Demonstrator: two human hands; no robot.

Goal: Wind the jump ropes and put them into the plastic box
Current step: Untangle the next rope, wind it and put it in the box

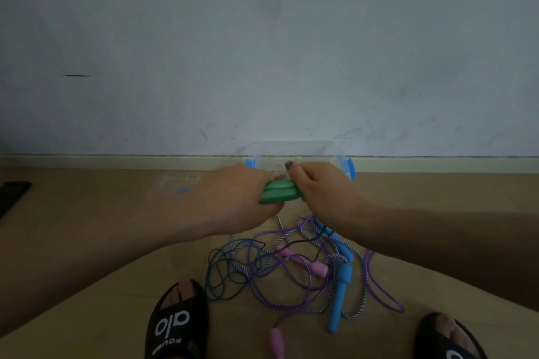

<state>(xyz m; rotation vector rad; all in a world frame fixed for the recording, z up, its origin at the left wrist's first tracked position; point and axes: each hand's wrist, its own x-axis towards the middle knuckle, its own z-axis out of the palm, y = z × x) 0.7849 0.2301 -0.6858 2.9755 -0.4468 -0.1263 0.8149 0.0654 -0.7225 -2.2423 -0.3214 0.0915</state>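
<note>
My left hand (239, 198) grips two green jump-rope handles (280, 191) held side by side. My right hand (320, 189) pinches something thin at the right end of those handles; the rope there is hidden by the fingers. Just behind both hands stands a clear plastic box (300, 151) with blue latches, against the wall. On the floor below lies a tangle of ropes: a purple rope (291, 271) with pink handles, a striped rope with blue handles (339, 294), and a dark teal rope (224, 271).
The clear box lid (178, 182) lies flat on the floor to the left of the box. A dark flat object (11, 195) sits at the far left edge. My feet in black slippers (178, 323) frame the rope pile. The wall's skirting runs behind.
</note>
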